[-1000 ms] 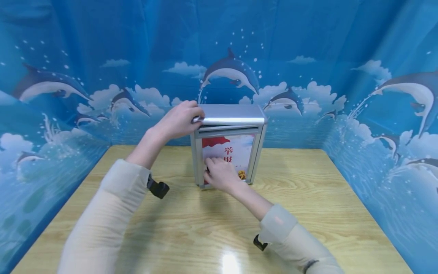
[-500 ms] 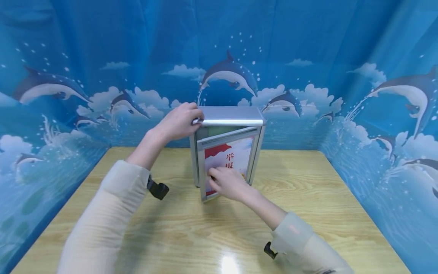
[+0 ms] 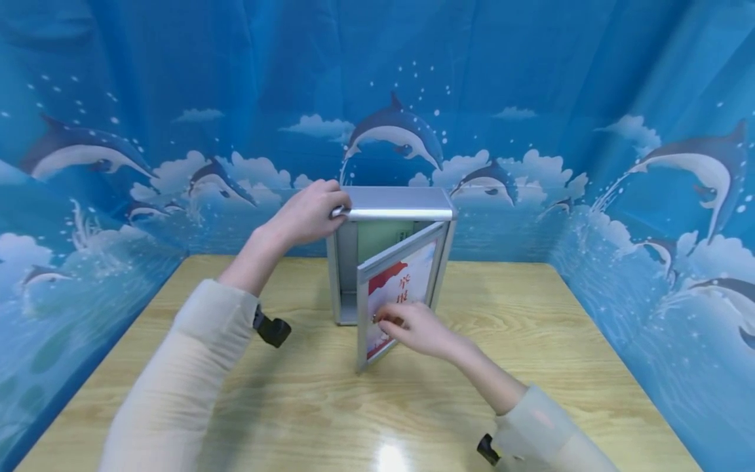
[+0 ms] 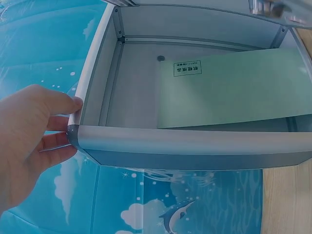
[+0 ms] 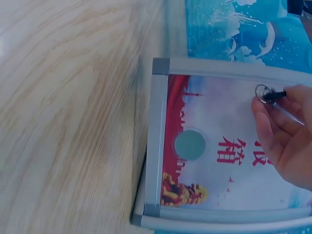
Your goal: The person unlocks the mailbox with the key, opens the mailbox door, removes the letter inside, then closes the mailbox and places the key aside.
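blue curtain (image 3: 259, 85) behind the box (image 3: 398, 198); door (image 3: 392, 283) partly hides green paper (image 3: 377, 237).

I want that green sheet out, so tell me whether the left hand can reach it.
Likely yes: the open door leaves the green sheet exposed near the left hand, though that hand would first have to release the box.

In front of you, the silver-grey box (image 3: 398, 200) stands upright on the wooden table (image 3: 318, 400), its front facing you. Its door (image 3: 390, 295) is swung partway out, attached at the right side as you see it, with the free left edge standing towards you. You see a silver frame round a pale panel bearing red Chinese characters (image 5: 231, 152). Near the free edge is what looks like a black-headed key (image 5: 276, 96), too covered for you to tell whether it sits in a lock.
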Action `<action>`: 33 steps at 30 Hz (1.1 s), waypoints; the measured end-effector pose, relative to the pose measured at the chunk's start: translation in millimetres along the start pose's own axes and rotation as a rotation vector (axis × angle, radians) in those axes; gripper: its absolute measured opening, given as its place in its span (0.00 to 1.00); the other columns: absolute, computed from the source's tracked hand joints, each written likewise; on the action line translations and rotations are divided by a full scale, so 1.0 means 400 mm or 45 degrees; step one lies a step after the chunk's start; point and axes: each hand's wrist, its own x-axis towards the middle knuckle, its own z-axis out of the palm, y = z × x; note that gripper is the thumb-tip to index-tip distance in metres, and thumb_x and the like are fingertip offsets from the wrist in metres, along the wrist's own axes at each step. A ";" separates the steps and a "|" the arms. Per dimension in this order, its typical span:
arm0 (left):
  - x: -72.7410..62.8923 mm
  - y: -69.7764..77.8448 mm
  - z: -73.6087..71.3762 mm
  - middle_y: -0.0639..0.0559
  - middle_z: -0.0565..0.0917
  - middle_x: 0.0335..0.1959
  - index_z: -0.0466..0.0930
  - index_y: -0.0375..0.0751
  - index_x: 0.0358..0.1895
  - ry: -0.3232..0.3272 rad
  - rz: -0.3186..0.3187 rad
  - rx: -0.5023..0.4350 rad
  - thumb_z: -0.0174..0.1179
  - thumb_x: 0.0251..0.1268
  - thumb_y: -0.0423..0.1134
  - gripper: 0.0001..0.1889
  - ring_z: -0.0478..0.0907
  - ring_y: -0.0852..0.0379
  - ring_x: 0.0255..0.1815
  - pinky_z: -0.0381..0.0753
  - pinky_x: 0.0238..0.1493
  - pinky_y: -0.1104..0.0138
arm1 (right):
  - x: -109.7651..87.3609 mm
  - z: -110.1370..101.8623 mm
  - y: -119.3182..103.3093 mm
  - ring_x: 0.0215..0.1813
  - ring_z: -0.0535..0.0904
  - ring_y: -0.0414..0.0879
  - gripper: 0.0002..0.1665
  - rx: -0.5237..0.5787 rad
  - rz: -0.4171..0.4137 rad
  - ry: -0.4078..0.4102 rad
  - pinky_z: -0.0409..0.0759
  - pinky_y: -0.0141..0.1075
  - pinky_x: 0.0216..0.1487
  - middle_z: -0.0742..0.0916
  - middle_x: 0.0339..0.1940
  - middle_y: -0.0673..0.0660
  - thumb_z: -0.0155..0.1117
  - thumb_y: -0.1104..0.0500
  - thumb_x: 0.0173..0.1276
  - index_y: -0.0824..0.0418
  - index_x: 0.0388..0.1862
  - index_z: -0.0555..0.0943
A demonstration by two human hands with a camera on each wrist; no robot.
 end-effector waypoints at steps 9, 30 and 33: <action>-0.002 0.001 -0.002 0.46 0.76 0.39 0.80 0.38 0.44 0.015 0.018 0.000 0.56 0.65 0.35 0.09 0.68 0.50 0.39 0.70 0.40 0.60 | -0.052 -0.033 0.024 0.32 0.79 0.45 0.09 0.429 0.258 -0.166 0.80 0.39 0.29 0.83 0.34 0.61 0.55 0.61 0.68 0.66 0.41 0.78; 0.001 0.008 0.001 0.45 0.76 0.41 0.80 0.37 0.45 0.053 0.009 -0.001 0.57 0.64 0.35 0.09 0.68 0.49 0.40 0.69 0.42 0.59 | -0.175 -0.104 0.094 0.37 0.79 0.47 0.14 0.809 0.374 -0.275 0.80 0.44 0.40 0.81 0.33 0.61 0.50 0.62 0.70 0.75 0.43 0.73; 0.000 0.009 0.002 0.45 0.76 0.41 0.80 0.37 0.46 0.066 0.017 0.011 0.56 0.65 0.35 0.10 0.68 0.49 0.40 0.69 0.42 0.59 | -0.194 -0.116 0.106 0.38 0.79 0.46 0.15 0.833 0.376 -0.258 0.80 0.44 0.40 0.81 0.34 0.62 0.49 0.63 0.70 0.77 0.45 0.73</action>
